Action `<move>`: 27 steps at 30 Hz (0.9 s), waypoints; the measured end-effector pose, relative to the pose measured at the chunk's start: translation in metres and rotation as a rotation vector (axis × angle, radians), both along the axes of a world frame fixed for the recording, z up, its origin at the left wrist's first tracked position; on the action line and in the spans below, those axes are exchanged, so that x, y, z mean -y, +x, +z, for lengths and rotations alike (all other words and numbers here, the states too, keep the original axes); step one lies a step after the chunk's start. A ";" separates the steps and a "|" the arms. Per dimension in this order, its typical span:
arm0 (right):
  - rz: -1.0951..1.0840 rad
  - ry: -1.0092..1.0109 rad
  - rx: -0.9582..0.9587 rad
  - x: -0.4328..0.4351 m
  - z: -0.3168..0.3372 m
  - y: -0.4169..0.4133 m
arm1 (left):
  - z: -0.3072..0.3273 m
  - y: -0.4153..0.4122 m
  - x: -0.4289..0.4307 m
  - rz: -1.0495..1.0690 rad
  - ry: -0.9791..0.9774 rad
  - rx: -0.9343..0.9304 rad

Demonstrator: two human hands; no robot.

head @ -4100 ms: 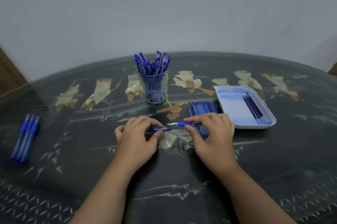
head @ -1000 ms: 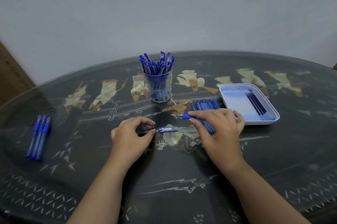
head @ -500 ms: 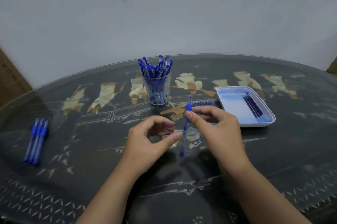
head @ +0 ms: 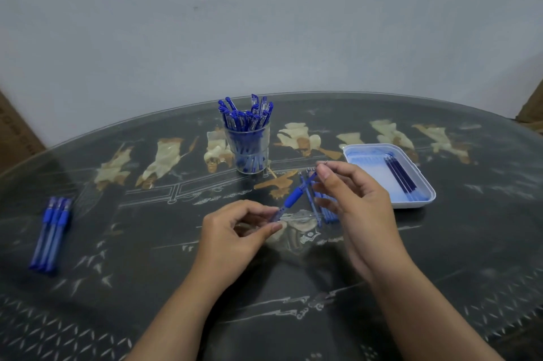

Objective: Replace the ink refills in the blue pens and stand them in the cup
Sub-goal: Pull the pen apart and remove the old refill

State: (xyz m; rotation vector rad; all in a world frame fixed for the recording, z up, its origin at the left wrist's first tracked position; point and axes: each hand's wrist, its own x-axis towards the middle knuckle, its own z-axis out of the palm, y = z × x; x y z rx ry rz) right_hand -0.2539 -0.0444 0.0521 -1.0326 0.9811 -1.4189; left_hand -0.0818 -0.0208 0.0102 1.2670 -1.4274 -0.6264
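Two hands share one blue pen (head: 293, 197), which seems lifted off the table (head: 176, 258) at its middle. The left hand (head: 238, 234) pinches the clear barrel end between thumb and fingers (head: 271, 227), and the right hand (head: 355, 202) pinches the tip end with its fingers (head: 324, 175), so the pen slants from 7 toward 1 o'clock. Such a light two-point pinch could probably let a small part slip. If the tip comes loose it may drop onto the hard glass, bounce or roll, and get lost among the loose refills (head: 313, 205) lying just under the right hand. Fresh and spent refills might also be confused, since both look alike. At 12 o'clock the clear cup (head: 249, 152) stands crowded with capped pens (head: 246, 119). Pushing another in could snag them or tip the cup. At 2 o'clock the white tray (head: 367, 149) holds a few dark refills (head: 401, 180) along its right side. Three more pens (head: 51, 234) lie together at 9 o'clock.
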 end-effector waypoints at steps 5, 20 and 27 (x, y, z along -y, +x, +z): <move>0.035 -0.030 0.021 -0.001 0.003 0.002 | 0.000 -0.002 0.001 0.015 -0.023 0.023; -0.306 -0.305 -0.034 0.020 0.032 -0.004 | -0.007 0.001 0.004 0.092 -0.170 0.155; -0.189 -0.176 -0.272 0.066 0.042 -0.015 | -0.005 0.005 0.005 0.257 -0.155 -0.022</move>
